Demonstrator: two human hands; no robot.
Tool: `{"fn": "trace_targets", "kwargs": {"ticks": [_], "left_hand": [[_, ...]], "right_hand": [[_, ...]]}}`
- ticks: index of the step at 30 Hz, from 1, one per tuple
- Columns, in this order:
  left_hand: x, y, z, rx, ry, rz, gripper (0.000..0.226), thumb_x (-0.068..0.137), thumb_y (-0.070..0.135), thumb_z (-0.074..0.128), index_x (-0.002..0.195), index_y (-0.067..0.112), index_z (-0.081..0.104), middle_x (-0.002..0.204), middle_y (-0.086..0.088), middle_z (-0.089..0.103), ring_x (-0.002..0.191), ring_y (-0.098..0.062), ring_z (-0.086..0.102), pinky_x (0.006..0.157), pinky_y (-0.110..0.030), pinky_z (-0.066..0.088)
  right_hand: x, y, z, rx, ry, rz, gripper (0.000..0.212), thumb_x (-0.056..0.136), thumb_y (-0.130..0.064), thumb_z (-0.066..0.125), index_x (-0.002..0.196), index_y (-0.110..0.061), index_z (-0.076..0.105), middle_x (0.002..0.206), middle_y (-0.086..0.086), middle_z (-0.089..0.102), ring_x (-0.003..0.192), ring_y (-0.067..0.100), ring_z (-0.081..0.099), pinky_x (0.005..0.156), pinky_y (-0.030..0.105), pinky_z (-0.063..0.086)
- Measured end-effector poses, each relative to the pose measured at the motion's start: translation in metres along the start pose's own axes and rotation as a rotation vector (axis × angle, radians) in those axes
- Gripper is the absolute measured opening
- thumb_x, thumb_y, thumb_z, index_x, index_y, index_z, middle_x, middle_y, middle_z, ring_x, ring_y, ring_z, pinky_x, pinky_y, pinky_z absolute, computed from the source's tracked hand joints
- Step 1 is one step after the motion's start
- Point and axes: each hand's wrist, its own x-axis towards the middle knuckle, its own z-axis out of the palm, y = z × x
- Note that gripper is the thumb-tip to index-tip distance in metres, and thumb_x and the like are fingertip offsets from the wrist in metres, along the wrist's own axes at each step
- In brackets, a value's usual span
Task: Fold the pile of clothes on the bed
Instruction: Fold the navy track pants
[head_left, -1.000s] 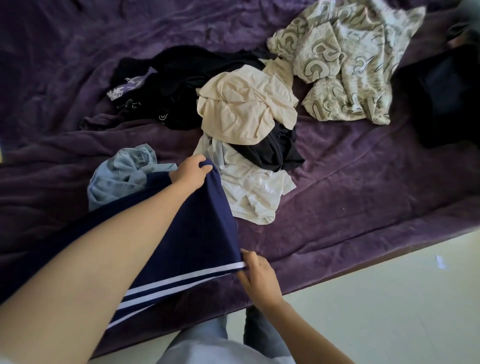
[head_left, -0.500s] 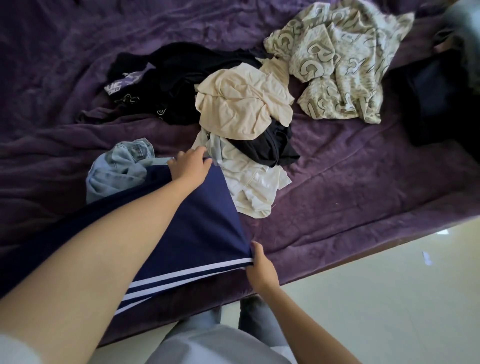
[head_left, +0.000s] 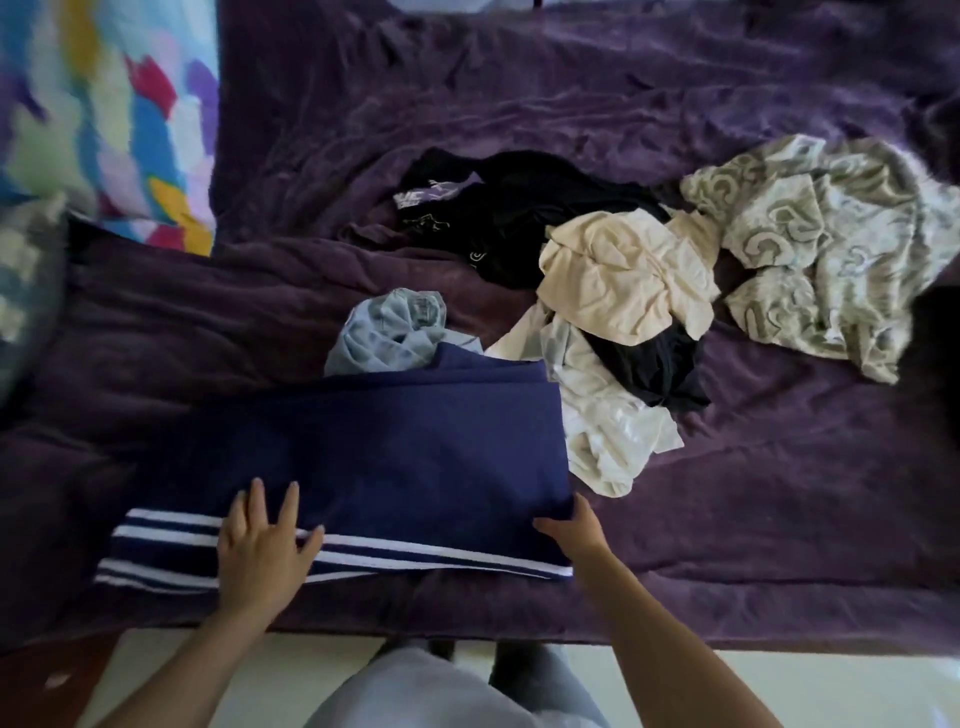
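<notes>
Left hand (head_left: 260, 551) presses flat, fingers spread; right hand (head_left: 574, 530) pinches navy garment (head_left: 389, 452).

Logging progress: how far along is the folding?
Done: no finished folded piece shows. In hand: navy garment lies flat, left hand pressing it, right hand gripping its edge. Left: jeans, black top, cream top, white shirt and patterned cloth lie crumpled on the bed.

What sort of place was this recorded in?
Most likely a home bedroom: a bed under a wrinkled purple blanket, loose clothes piled on it beside a navy garment laid flat, and colourful patterned bedding at the upper left.
</notes>
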Motion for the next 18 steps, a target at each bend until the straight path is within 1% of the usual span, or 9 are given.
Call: {"fn": "trace_targets", "kwargs": {"ticks": [2,4,6,7,10,12,14,16,18], "left_hand": [[-0.003,-0.019,0.003,0.053,-0.03,0.021,0.059,0.076,0.041,0.073,0.122,0.005,0.062,0.128,-0.03,0.052,0.116,-0.048,0.051,0.087,-0.061,0.045],[-0.002,-0.028,0.006,0.076,-0.047,0.059,0.059,0.069,0.047,0.073,0.112,0.007,0.068,0.117,-0.028,0.061,0.103,-0.046,0.061,0.076,-0.058,0.051],[-0.001,-0.03,0.007,0.011,-0.071,0.064,0.062,0.063,0.047,0.081,0.11,0.008,0.07,0.115,-0.026,0.063,0.101,-0.044,0.062,0.074,-0.056,0.052],[-0.003,-0.031,0.008,0.001,-0.07,0.075,0.06,0.068,0.052,0.073,0.109,0.009,0.07,0.115,-0.025,0.063,0.1,-0.042,0.063,0.073,-0.055,0.053],[-0.007,-0.038,0.014,-0.017,-0.156,0.115,0.07,0.087,0.063,0.025,0.11,0.014,0.068,0.113,-0.02,0.065,0.098,-0.036,0.066,0.071,-0.049,0.055],[-0.007,-0.038,0.009,-0.062,-0.152,0.131,0.068,0.084,0.062,0.029,0.114,0.014,0.067,0.12,-0.019,0.062,0.105,-0.036,0.063,0.077,-0.049,0.054],[-0.007,-0.039,-0.001,-0.21,-0.119,0.117,0.063,0.085,0.056,0.044,0.133,0.018,0.052,0.144,-0.017,0.041,0.131,-0.033,0.042,0.102,-0.049,0.038],[-0.003,-0.041,-0.014,-0.495,-0.14,0.02,0.057,0.093,0.045,0.049,0.144,0.023,0.034,0.155,-0.006,0.02,0.142,-0.023,0.022,0.113,-0.036,0.021],[0.004,-0.047,-0.039,-1.109,-0.262,-0.206,0.045,0.097,0.036,0.046,0.138,0.018,0.043,0.146,-0.005,0.037,0.128,-0.021,0.041,0.105,-0.03,0.032]], "right_hand": [[-0.006,-0.007,-0.004,0.046,0.001,0.046,0.042,0.074,0.007,0.07,0.113,0.013,0.056,0.084,0.012,0.064,0.075,0.026,0.06,0.067,0.035,0.052],[-0.017,-0.019,-0.008,0.089,-0.005,0.059,0.033,0.075,0.01,0.067,0.107,0.011,0.06,0.069,0.009,0.063,0.064,0.023,0.058,0.057,0.03,0.049],[-0.032,-0.034,-0.011,0.085,0.003,0.019,0.036,0.075,0.012,0.064,0.111,0.009,0.059,0.075,0.012,0.066,0.069,0.027,0.061,0.06,0.032,0.052],[-0.042,-0.043,-0.01,0.062,0.023,-0.014,0.04,0.075,0.012,0.063,0.114,0.008,0.058,0.082,0.016,0.066,0.074,0.03,0.062,0.067,0.035,0.053],[-0.079,-0.076,0.003,-0.059,0.116,-0.154,0.043,0.074,0.01,0.064,0.116,0.003,0.056,0.092,0.016,0.064,0.083,0.031,0.061,0.077,0.038,0.051],[-0.11,-0.102,0.021,-0.207,0.142,-0.301,0.039,0.074,0.005,0.065,0.111,-0.002,0.055,0.085,0.005,0.061,0.077,0.022,0.059,0.068,0.03,0.049],[-0.147,-0.129,0.051,-0.347,0.088,-0.46,0.042,0.075,0.002,0.064,0.113,-0.01,0.051,0.087,-0.003,0.057,0.081,0.016,0.058,0.062,0.024,0.042],[-0.175,-0.149,0.091,-0.518,-0.003,-0.587,0.058,0.077,-0.006,0.065,0.13,-0.014,0.041,0.105,-0.001,0.055,0.1,0.02,0.057,0.076,0.027,0.042],[-0.192,-0.16,0.136,-0.713,-0.105,-0.71,0.071,0.079,-0.016,0.064,0.141,-0.018,0.03,0.124,0.003,0.055,0.113,0.025,0.054,0.093,0.034,0.042]]}}
